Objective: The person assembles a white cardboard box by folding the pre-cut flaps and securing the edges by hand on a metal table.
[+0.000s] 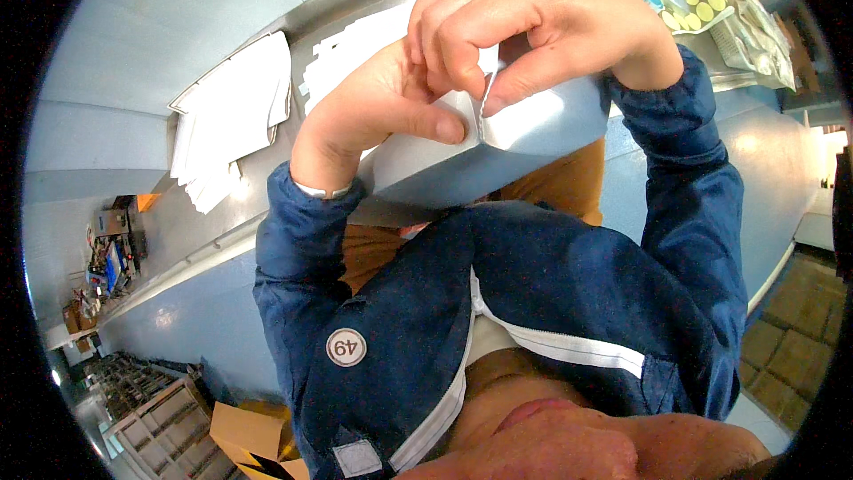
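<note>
head view: right hand (pixel 577 20) pinches the edge of a white carton (pixel 551 120); left hand (pixel 364 102) touches it, grip hard to tell.

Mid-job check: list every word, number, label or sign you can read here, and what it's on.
Round white badge on the navy jacket: a dark number, upside down; not copied out here.
Square white patch on the jacket: any print is too blurred to read.
Pale box at the left hand and right hand: no print visible.
</note>
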Motion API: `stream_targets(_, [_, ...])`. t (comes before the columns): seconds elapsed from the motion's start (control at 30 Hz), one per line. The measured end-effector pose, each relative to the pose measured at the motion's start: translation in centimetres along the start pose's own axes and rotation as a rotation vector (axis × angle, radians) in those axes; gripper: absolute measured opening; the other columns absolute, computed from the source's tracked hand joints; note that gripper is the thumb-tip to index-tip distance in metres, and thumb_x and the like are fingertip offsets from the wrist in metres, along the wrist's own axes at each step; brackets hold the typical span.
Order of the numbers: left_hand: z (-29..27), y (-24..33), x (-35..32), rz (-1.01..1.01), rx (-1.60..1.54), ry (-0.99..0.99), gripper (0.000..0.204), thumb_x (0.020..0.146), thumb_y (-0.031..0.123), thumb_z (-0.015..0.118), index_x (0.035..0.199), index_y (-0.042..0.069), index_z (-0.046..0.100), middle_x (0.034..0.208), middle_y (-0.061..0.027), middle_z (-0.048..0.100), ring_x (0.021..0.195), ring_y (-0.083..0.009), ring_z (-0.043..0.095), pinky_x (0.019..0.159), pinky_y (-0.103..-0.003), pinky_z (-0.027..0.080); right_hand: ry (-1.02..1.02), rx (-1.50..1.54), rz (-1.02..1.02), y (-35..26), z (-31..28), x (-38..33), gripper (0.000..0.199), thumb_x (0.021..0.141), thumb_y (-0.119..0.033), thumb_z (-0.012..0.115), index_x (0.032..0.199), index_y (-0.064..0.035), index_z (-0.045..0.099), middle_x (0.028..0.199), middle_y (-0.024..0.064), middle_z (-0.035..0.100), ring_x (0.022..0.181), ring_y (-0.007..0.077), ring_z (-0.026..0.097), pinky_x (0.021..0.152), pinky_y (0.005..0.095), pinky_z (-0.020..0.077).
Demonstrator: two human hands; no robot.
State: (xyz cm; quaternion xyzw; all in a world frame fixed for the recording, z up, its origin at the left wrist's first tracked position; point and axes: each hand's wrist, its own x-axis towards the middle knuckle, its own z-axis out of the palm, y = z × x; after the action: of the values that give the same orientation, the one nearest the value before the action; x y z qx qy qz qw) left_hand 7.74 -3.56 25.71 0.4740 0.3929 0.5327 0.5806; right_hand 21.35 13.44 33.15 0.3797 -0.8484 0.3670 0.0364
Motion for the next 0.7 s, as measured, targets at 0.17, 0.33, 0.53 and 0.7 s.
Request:
stream_targets(0.17, [-0.4,0.0,0.0,-0.113,0.048,-0.084,0.082,0.068,0.017,0.095,0.136,0.005,0.051,0.102,0.0054,0.061,0.087,-0.0078,0.060,0.074,-0.021,0.048,-0.126,-0.091,0.080,-0.9,-0.5,0.1,0.013,0.090,-0.016,0.073,0.086,-0.0065,0.066,0.096,0.0079,0.067,0.105,0.0306,0.060,0.100,0.0438,0.0399])
stream_targets(0.33, [0.1,0.0,-0.9,-0.196,0.060,-0.076,0.068,0.078,0.002,0.085,0.137,0.005,0.050,0.098,0.0010,0.067,0.085,-0.0098,0.065,0.072,-0.024,0.053,-0.102,-0.083,0.010,-0.8,0.5,-0.5,0.012,0.092,-0.017,0.070,0.087,-0.0052,0.070,0.097,0.0072,0.064,0.104,0.0282,0.059,0.099,0.0431,0.0387])
stream_targets(0.53, [1.5,-0.5,-1.9,-0.105,0.037,0.063,0.073,0.081,-0.008,0.075,0.144,0.005,0.043,0.110,-0.0017,0.065,0.100,-0.0106,0.064,0.082,-0.026,0.053,-0.120,-0.210,0.055,-0.7,1.2,-0.6,0.015,0.092,-0.020,0.068,0.088,-0.0054,0.069,0.098,0.0086,0.063,0.099,0.0283,0.057,0.094,0.0434,0.0384])
stream_targets(0.7, [1.7,0.2,-1.6,-0.055,0.133,0.061,0.083,0.079,-0.013,0.072,0.150,0.005,0.034,0.116,-0.0028,0.063,0.104,-0.0119,0.062,0.083,-0.026,0.052,-0.015,-0.434,0.086,-0.7,2.5,-1.5,0.019,0.092,-0.025,0.068,0.089,-0.0066,0.066,0.101,0.0087,0.062,0.100,0.0278,0.056,0.092,0.0431,0.0374])
